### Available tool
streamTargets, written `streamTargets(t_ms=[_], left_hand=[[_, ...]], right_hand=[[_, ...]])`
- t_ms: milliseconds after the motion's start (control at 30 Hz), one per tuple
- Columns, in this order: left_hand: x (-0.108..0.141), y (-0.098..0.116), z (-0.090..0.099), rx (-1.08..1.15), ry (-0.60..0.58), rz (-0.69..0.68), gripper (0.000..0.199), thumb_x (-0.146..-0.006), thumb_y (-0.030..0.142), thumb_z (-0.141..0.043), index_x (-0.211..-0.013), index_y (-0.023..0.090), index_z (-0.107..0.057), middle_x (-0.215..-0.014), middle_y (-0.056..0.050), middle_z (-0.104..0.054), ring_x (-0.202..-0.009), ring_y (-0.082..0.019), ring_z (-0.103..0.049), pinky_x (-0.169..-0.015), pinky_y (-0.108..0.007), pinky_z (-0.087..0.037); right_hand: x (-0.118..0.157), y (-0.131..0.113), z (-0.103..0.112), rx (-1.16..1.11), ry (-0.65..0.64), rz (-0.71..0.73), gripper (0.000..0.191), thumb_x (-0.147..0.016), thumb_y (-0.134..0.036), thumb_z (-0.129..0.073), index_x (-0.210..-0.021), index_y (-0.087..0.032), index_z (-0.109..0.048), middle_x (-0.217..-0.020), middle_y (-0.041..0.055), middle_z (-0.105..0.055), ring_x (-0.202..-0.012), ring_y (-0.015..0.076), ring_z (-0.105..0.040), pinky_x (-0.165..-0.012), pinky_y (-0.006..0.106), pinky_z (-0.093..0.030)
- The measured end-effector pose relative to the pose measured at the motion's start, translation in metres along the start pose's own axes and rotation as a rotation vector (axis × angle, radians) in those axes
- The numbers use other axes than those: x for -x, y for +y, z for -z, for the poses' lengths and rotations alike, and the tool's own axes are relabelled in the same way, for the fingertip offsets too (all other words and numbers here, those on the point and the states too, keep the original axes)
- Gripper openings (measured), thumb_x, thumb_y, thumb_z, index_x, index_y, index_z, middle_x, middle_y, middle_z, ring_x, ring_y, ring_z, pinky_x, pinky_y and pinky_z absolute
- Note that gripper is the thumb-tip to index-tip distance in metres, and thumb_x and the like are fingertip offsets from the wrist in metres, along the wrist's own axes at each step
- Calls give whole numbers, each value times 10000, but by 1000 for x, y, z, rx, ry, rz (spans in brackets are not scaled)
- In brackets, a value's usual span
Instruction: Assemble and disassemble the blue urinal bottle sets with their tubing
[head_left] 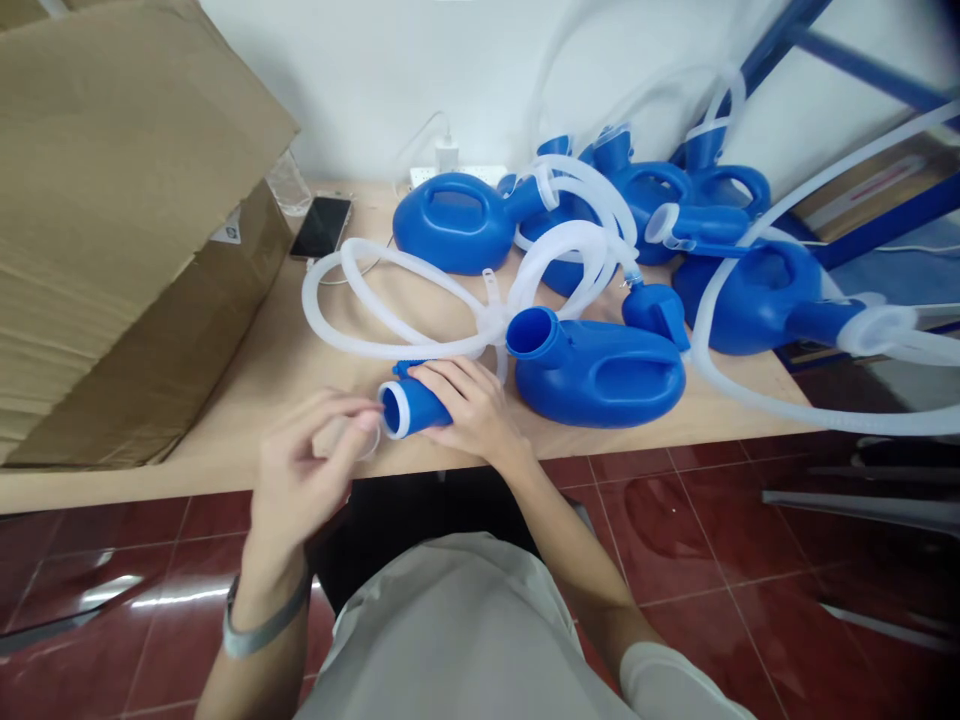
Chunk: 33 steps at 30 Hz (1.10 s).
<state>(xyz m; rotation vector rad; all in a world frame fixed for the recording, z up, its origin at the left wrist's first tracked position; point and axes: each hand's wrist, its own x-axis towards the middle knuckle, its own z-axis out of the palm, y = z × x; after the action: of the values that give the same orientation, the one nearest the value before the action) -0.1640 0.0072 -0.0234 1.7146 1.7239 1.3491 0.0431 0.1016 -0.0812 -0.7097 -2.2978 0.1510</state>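
Observation:
My right hand point(472, 412) is wrapped over a blue tube point(426, 405) with a white ring at its open end, lying near the table's front edge. Close to that opening, my left hand point(319, 455) pinches a small clear round piece point(366, 440), partly hidden by the fingers and blurred. Just right of my right hand lies a blue bottle point(600, 375) on its side, its open mouth facing left. Behind the tube, coiled white hoses point(397, 300) spread over the table.
A large cardboard box point(127, 220) fills the left side. Several blue bottles with hoses stand at the back and right. A phone point(322, 228) and a power strip point(457, 175) are by the wall. A blue metal frame point(862, 65) rises at the right.

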Motion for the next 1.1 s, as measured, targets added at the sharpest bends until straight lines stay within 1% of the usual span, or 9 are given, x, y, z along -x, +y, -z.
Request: streamTargets(t_ms=[67, 133, 233, 400, 567, 700, 800, 933, 1100], left_hand=[[12, 10, -6, 47, -91, 15, 113, -968, 381, -759, -959, 283, -816, -960, -14, -811, -880, -212, -746, -830, -348, -601], [19, 10, -12, 63, -86, 82, 94, -968, 371, -765, -994, 295, -814, -984, -6, -815, -899, -208, -749, -835, -333, -598], [22, 2, -18, 77, -81, 130, 105, -981, 387, -750, -977, 294, -797, -972, 2, -808, -888, -196, -740, -793, -304, -578], [18, -11, -19, -2, -100, 111, 173, -1029, 407, -650, -962, 257, -703, -905, -12, -735, -812, -187, -682, -674, -287, -505], [11, -25, -17, -15, -182, -33, 149, -1054, 356, -592, -956, 252, -634, -872, -11, -685, -803, -188, -647, -736, -307, -501], [7, -30, -15, -35, -271, -130, 143, -1075, 330, -525, -969, 250, -580, -879, -18, -659, -774, -195, -612, -747, -321, -504], [6, -30, -14, -52, -334, -238, 87, -1087, 266, -494, -1030, 250, -558, -939, -25, -651, -813, -193, -617, -774, -314, -509], [5, -26, -12, -114, -325, -357, 90, -1079, 173, -493, -1095, 245, -545, -991, -26, -632, -876, -191, -623, -812, -304, -511], [6, -23, -10, -172, -285, -440, 119, -1054, 127, -503, -1091, 234, -539, -1012, -40, -626, -983, -224, -623, -900, -348, -512]], right_hand=[[0, 0, -1, 4, -35, -12, 503, -1018, -475, -688, -1415, -166, -685, -1320, 144, -783, -1171, 301, -718, -991, 432, -575], [1, 0, -2, 10, -55, -10, 516, -1023, -487, -689, -1425, -164, -678, -1342, 146, -774, -1182, 303, -713, -997, 433, -571], [2, 0, -3, 27, -85, 0, 524, -1022, -499, -699, -1430, -170, -678, -1376, 147, -762, -1204, 308, -705, -1020, 438, -562], [-2, -2, -2, 61, -131, -15, 537, -993, -434, -756, -1452, -171, -665, -1408, 143, -747, -1229, 315, -690, -1027, 446, -552], [-5, -3, -1, 71, -147, -12, 544, -913, -308, -840, -1409, -146, -684, -1378, 135, -765, -1221, 312, -689, -1017, 441, -550], [-6, -2, 1, 46, -146, -14, 505, -936, -362, -826, -1396, -195, -700, -1385, 108, -769, -1216, 306, -691, -1011, 441, -547], [-8, 1, 5, 11, -128, 15, 476, -946, -371, -818, -1375, -194, -711, -1368, 98, -777, -1194, 299, -696, -1005, 448, -547], [-12, 4, 10, -52, -92, 44, 463, -937, -388, -828, -1331, -169, -722, -1312, 86, -795, -1150, 291, -708, -998, 449, -551], [-17, 3, 12, -132, -158, 21, 491, -918, -388, -844, -1348, -193, -710, -1335, 98, -783, -1173, 286, -705, -1033, 447, -552]])
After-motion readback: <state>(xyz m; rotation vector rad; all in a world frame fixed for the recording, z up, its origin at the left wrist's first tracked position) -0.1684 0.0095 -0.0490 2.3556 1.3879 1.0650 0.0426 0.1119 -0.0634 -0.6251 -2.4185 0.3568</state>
